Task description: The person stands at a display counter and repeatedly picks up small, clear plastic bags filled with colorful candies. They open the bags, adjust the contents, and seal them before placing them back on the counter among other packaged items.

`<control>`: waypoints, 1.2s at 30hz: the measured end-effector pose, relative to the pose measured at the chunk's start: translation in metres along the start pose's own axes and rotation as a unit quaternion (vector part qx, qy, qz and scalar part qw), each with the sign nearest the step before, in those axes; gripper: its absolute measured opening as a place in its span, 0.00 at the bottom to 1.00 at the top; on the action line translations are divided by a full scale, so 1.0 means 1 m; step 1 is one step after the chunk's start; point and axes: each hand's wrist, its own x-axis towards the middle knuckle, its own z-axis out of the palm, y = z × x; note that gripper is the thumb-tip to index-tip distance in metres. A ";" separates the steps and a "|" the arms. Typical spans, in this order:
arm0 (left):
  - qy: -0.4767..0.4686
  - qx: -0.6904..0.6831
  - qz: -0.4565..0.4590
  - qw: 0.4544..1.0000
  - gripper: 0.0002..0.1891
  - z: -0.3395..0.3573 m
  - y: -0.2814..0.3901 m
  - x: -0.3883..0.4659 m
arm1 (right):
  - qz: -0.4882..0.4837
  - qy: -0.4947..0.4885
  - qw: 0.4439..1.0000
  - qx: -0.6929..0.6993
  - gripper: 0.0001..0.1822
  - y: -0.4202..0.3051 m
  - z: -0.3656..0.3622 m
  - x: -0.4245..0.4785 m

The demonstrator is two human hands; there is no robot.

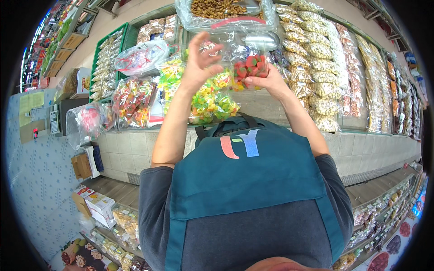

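Observation:
My right hand (268, 81) grips the lower part of a clear plastic bag of red candies (250, 67), its fingers behind it and its thumb in front. My left hand (203, 61) is raised beside the bag, fingers spread and slightly blurred, with nothing seen in it. Beneath the left hand lie bags of yellow and green candies (213, 101). A metal scoop (262, 40) rests just behind the held bag. Farther back, a plastic-lined container (184, 20) holds brown nuts or beans.
Packed snack bags (318, 50) stand in rows on the right. On the left are bags of red candies (132, 100), a bundle of clear bags (142, 57), a green crate (125, 32) of packets and a scale-like device (54, 118). The tiled counter front (135, 145) is near my body.

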 end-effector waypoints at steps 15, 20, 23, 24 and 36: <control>-0.052 -0.152 -0.158 0.974 0.33 0.061 -0.038 -0.020 | -0.111 0.190 0.973 0.069 0.19 -0.051 0.022 0.007; -0.023 -0.195 -0.135 0.971 0.32 0.069 -0.042 -0.020 | -0.109 0.179 0.975 0.079 0.20 -0.049 0.015 0.008; -0.015 -0.205 -0.123 0.971 0.32 0.070 -0.041 -0.024 | -0.102 0.182 0.971 0.116 0.22 -0.055 0.024 0.005; -0.015 -0.221 -0.116 0.968 0.32 0.072 -0.043 -0.025 | -0.090 0.189 0.974 0.088 0.22 -0.055 0.025 0.005; -0.004 -0.207 -0.145 0.967 0.24 0.066 -0.050 -0.032 | -0.065 0.142 0.988 0.014 0.27 -0.063 0.033 0.000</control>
